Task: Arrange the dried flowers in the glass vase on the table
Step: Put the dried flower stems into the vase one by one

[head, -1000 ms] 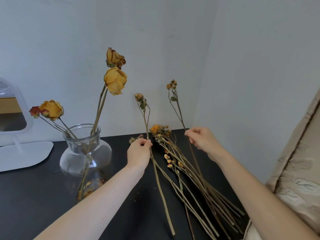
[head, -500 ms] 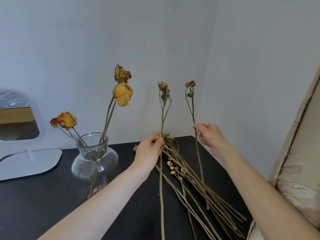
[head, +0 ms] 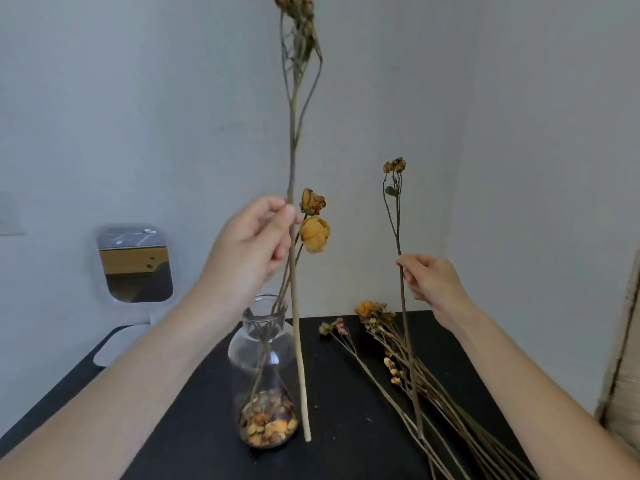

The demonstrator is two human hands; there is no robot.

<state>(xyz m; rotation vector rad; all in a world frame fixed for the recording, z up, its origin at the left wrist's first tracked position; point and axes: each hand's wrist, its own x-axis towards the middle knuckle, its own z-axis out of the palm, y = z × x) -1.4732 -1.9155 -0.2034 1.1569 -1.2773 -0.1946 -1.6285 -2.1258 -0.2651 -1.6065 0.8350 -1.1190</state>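
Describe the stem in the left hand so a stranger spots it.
On the black table stands a glass vase; above it the left hand holds a long stem upright. Its pale cut end is beside the vase and its head reaches the frame's top, unlike the right hand's shorter stem.

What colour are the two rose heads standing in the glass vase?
Yellow-orange rose heads, browned at the edges; the head view shows them.

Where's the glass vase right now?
Head view, lower centre: the glass vase stands on the black table below the left hand, with the loose dried flowers lying to its right.
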